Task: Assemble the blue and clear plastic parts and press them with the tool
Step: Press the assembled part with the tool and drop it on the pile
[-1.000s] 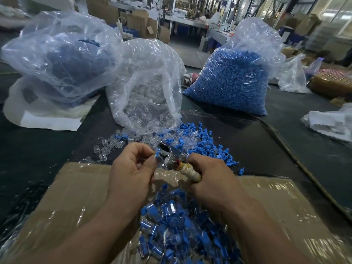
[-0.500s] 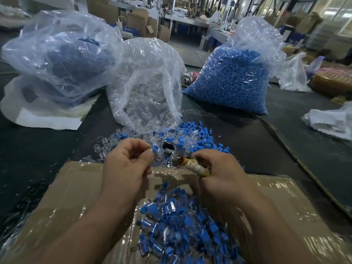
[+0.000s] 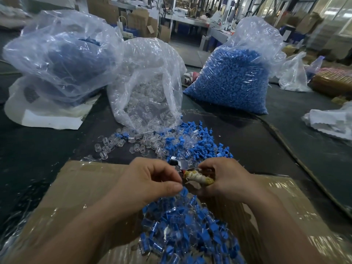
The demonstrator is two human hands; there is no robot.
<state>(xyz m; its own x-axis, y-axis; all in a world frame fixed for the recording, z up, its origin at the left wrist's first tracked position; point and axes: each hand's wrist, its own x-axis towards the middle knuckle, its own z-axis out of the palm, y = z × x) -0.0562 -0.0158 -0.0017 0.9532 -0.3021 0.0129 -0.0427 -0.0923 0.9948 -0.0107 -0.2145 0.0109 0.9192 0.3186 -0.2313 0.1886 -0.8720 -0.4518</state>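
The tool (image 3: 198, 178), a short thing with a handle wound in pale, frayed tape and a metal head, is being held just above the near edge of a cardboard box (image 3: 80, 187). The right hand (image 3: 228, 180) is grasping the handle, fingers curled round it. The left hand (image 3: 150, 183) is meeting the tool's head with its thumb and forefinger pinched together. Whether a part is sitting in that pinch is hidden, so I cannot tell.

Right below the hands, a pile of joined blue and clear parts (image 3: 190, 235) is lying on the box, which is shining under clear film. Beyond the hands, loose blue parts (image 3: 200, 147) and loose clear parts (image 3: 118, 143) are spilling across the dark table (image 3: 28, 149). Behind them a bag of clear parts (image 3: 148, 88) is standing open. A full bag of blue parts (image 3: 234, 79) is sitting to its right, and a crumpled bag with blue inside (image 3: 61, 54) to its left.
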